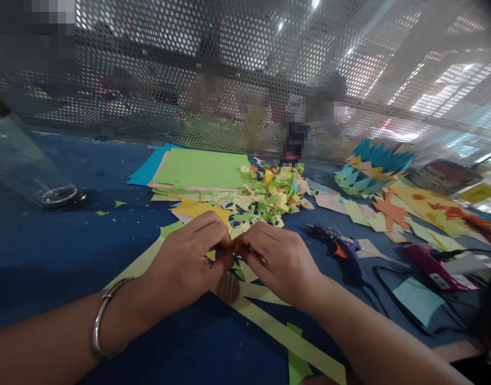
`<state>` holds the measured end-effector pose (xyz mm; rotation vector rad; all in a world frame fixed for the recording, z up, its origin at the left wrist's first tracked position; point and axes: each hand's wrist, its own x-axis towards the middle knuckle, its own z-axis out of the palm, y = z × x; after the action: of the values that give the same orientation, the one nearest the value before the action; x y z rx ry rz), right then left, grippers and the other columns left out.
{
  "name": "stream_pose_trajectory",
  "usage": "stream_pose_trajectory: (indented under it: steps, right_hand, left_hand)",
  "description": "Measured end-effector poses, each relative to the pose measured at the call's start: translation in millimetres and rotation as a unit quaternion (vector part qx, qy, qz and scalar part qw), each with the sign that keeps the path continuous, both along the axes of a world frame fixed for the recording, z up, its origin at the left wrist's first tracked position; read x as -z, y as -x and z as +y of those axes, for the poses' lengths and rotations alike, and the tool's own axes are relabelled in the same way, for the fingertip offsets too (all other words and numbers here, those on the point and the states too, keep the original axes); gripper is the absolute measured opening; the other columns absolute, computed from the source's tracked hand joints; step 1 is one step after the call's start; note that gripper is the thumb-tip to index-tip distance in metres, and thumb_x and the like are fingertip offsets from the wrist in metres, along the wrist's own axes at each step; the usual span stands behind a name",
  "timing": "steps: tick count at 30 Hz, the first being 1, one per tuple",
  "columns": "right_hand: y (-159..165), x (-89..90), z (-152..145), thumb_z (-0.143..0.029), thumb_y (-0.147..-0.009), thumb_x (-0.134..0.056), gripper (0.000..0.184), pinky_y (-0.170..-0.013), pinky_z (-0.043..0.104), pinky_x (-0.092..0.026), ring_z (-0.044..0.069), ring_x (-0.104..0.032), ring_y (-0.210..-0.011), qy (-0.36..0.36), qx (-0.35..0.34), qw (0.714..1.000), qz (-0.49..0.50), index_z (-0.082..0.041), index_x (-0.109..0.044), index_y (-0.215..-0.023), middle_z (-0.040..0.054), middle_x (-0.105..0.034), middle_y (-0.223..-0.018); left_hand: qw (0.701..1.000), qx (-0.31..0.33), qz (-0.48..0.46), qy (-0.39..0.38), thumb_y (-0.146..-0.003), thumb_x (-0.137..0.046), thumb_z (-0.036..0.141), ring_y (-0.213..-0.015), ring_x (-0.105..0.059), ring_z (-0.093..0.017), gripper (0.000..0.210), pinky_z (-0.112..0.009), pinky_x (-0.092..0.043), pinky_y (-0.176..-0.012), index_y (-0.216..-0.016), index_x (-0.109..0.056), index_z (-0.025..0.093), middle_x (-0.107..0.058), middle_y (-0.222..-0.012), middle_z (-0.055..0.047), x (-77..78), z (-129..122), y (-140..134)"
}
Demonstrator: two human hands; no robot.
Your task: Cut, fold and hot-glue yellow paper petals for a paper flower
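My left hand [189,262] and my right hand [279,262] meet above the blue table, fingertips pinched together. Whatever sits between the fingers is too small and hidden to name. Just under them lies a round brown cardboard disc [228,289]. Long pale-green paper strips [285,329] run beneath my hands toward the lower right. Behind the fingers, cut scraps surround a yellow paper piece [199,208]. A heap of small green, yellow and orange paper cut-outs [281,192] lies beyond my right hand.
Stacked green and blue paper sheets [201,167] lie at the back. A glass jar [32,160] stands left. To the right are a blue glue gun [344,251] with its cord, a purple power strip [438,267], a paper crown [369,168] and a perforated metal screen [149,75] behind.
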<state>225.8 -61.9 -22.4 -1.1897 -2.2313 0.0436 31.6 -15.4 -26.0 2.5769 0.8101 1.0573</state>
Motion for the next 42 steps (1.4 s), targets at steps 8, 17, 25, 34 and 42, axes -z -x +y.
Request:
stream_pose_trajectory:
  steps: [8,17,25,34,42]
  right_hand:
    - [0,9.6,5,-0.015,-0.091,-0.050,0.019,-0.065,0.028,-0.042,0.016,-0.060,-0.075,0.022,0.039,0.999,-0.010,-0.015,-0.069,-0.087,0.0051,-0.066,-0.080]
    - [-56,-16.7,-33,-0.035,-0.096,-0.054,0.021,-0.068,0.030,-0.046,0.018,-0.066,-0.079,0.056,0.205,0.975,-0.069,-0.022,-0.070,-0.100,0.0047,-0.071,-0.095]
    - [-161,32.0,-99,-0.059,-0.081,-0.063,0.045,-0.067,0.038,-0.050,0.026,-0.068,-0.074,0.118,0.460,0.879,-0.039,-0.021,-0.066,-0.104,0.0085,-0.071,-0.088]
    - [-167,37.7,-91,-0.043,-0.073,-0.068,0.042,-0.053,0.030,-0.044,0.018,-0.056,-0.054,0.258,0.443,0.800,0.310,-0.017,-0.065,-0.105,0.0008,-0.062,-0.066]
    - [-128,32.5,-120,-0.040,-0.076,-0.073,0.023,-0.050,0.026,-0.045,0.013,-0.044,-0.056,0.298,0.223,0.668,0.645,-0.020,-0.064,-0.085,0.0010,-0.050,-0.071]
  left_hand:
    - [0.999,-0.022,0.033,-0.010,-0.078,-0.059,0.006,-0.072,-0.054,-0.017,0.017,-0.031,-0.044,-0.063,-0.071,-0.052,0.020,-0.053,-0.077,-0.001,4.5,5,-7]
    - [0.994,-0.052,-0.021,0.095,-0.084,-0.060,0.020,-0.068,-0.065,-0.017,0.005,-0.029,-0.055,-0.060,-0.080,-0.063,0.022,-0.068,-0.081,-0.004,-0.9,20,10]
    - [0.991,-0.023,-0.067,0.116,-0.085,-0.061,0.017,-0.065,-0.068,-0.015,0.006,-0.023,-0.054,-0.052,-0.086,-0.063,0.022,-0.071,-0.080,-0.005,2.9,24,4]
    - [0.986,0.008,-0.065,0.155,-0.089,-0.060,0.020,-0.064,-0.067,-0.014,0.003,-0.024,-0.055,-0.056,-0.088,-0.063,0.021,-0.070,-0.077,-0.003,2.5,17,6]
    - [0.967,0.048,-0.117,0.223,-0.090,-0.061,0.020,-0.073,-0.068,-0.016,0.006,-0.029,-0.058,-0.066,-0.084,-0.062,0.021,-0.069,-0.083,-0.004,4.9,12,3]
